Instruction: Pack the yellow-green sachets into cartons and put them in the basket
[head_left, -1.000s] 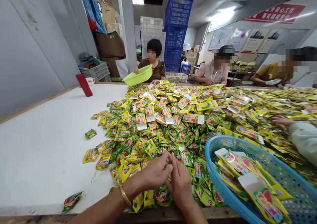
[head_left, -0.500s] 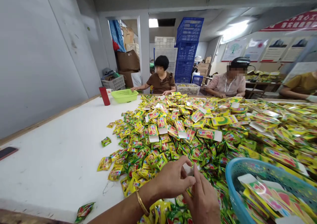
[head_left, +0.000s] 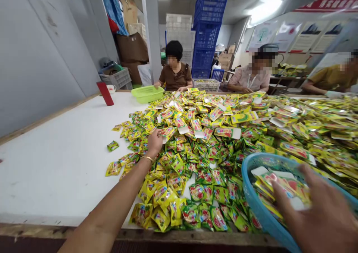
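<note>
My left hand point(head_left: 155, 142), with a gold bangle on its wrist, reaches out over the heap. Its fingers are closed on the near left end of a small yellow and green printed carton point(head_left: 169, 132) with a white flap. At the lower right my right hand point(head_left: 321, 208), blurred, hovers over the blue plastic basket point(head_left: 248, 186) with thumb and fingers spread. Several printed cartons point(head_left: 291, 182) lie in the basket below it. Small yellow and green candy packets point(head_left: 201, 191) cover the table between my hands.
More cartons point(head_left: 296, 150) spread across the right side. A red cup point(head_left: 105, 94) and a light green basket point(head_left: 148, 95) stand at the far left of the white table point(head_left: 69, 163). Several people point(head_left: 176, 70) sit across the table. One packet point(head_left: 113, 145) lies apart.
My hands were close together over the packets. The left has moved forward to a carton on the heap; the right has moved right, over the blue basket. The view has shifted.
</note>
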A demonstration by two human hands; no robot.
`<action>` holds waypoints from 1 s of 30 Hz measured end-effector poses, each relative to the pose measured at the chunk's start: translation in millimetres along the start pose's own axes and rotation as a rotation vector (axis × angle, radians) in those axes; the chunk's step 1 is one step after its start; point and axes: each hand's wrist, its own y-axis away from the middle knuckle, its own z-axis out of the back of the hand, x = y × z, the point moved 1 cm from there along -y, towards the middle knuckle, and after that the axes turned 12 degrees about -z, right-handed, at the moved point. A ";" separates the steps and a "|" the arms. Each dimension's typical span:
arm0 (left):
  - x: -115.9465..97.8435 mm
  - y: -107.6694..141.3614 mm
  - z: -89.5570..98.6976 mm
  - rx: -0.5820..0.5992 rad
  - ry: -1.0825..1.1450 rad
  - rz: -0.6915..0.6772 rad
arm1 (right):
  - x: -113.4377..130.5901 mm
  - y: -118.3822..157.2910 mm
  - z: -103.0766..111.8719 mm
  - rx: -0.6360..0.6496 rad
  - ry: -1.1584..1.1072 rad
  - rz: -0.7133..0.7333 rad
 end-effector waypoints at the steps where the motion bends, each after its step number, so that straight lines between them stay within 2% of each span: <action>1: -6.0 9.3 4.6 -0.024 0.007 -0.010 | 15.6 5.7 -6.4 0.033 -0.025 0.024; 3: -26.6 37.0 13.0 -0.037 0.053 -0.079 | 45.6 19.0 -24.8 0.164 -0.093 0.141; 4: -39.4 54.2 15.2 -0.003 0.096 -0.135 | 57.7 26.2 -35.5 0.245 -0.113 0.215; 7: -74.4 104.3 8.8 0.392 0.323 -0.280 | 75.1 50.0 -67.0 0.491 -0.109 0.367; 8: -81.3 114.9 4.5 0.517 0.357 -0.321 | 74.6 58.4 -76.0 0.566 -0.115 0.367; 9: -84.2 120.2 0.4 0.586 0.350 -0.328 | 71.7 66.8 -83.7 0.629 -0.123 0.341; 11: -79.0 116.0 -5.6 0.572 0.185 -0.309 | 61.7 82.5 -95.3 0.682 -0.124 0.244; 14: -56.4 94.6 -11.4 0.487 -0.283 -0.279 | 46.8 100.9 -103.9 0.582 -0.079 0.104; 16: -43.7 86.9 -16.7 0.538 -0.500 -0.307 | 42.1 108.9 -106.9 0.518 -0.029 0.073; 18: -37.7 86.4 -20.7 0.555 -0.540 -0.340 | 41.0 113.4 -109.2 0.501 0.010 0.080; 20: -37.4 86.8 -20.3 0.520 -0.435 -0.335 | 41.3 115.1 -110.8 0.517 0.010 0.106; 22: -39.1 82.3 -15.1 0.474 -0.188 -0.229 | 41.4 115.3 -111.7 0.536 -0.018 0.124; 26: -38.7 64.6 -1.3 0.324 0.566 0.266 | 40.3 114.6 -112.5 0.559 -0.074 0.117; 28: -37.9 59.9 1.9 0.305 0.739 0.404 | 39.7 114.5 -112.7 0.551 -0.109 0.098; 30: -37.4 60.0 3.0 0.324 0.787 0.452 | 39.0 114.6 -112.7 0.524 -0.141 0.076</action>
